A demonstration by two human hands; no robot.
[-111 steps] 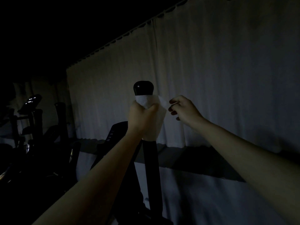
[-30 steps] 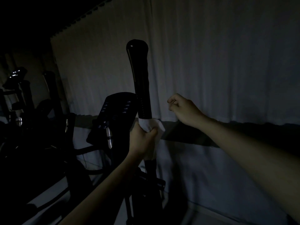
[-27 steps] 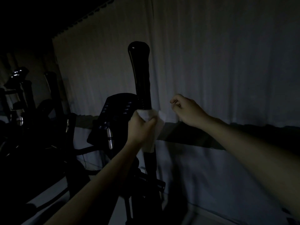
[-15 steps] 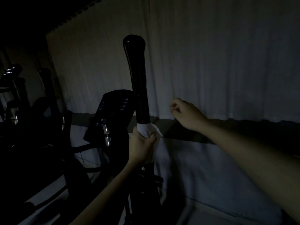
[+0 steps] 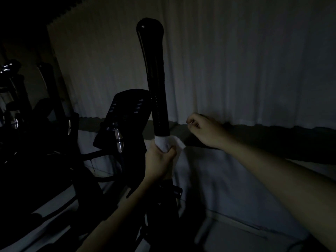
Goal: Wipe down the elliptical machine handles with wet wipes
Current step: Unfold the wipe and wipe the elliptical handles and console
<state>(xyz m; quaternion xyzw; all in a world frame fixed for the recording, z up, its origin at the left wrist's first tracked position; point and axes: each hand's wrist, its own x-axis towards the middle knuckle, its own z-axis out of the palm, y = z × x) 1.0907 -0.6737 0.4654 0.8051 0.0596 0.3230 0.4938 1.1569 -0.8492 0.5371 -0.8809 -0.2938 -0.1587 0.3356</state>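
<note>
Biggest risk first: the room is v. dark, so we can't see streaks or missed patches on the black elliptical handle [image 5: 156, 84], esp. its far side; we'd judge coverage poor if strokes only run up and down w/o rotating. Next, the swing arm probably pivots, so a hard downward pull could shift it toward us. Smaller: the wet wipe [image 5: 164, 142] is bunched, one corner flapping free at the right, so it may slip or wipe w/ little contact area.

Materials, big to small: pale pleated curtain [image 5: 245, 60], soft, matte. Console [image 5: 127, 110], dark angular plastic w/ faint buttons. Handle is glossy, tall, slightly curved, flared rounded top, dotted texture down its grip. Wipe is white, thin, crumpled.

Our left hand [image 5: 160, 160] clasps the wipe around the handle's lower end. Our right hand [image 5: 203, 130] hovers beside, apart from the handle, fingers curled; can't tell if it pinches anything.
</note>
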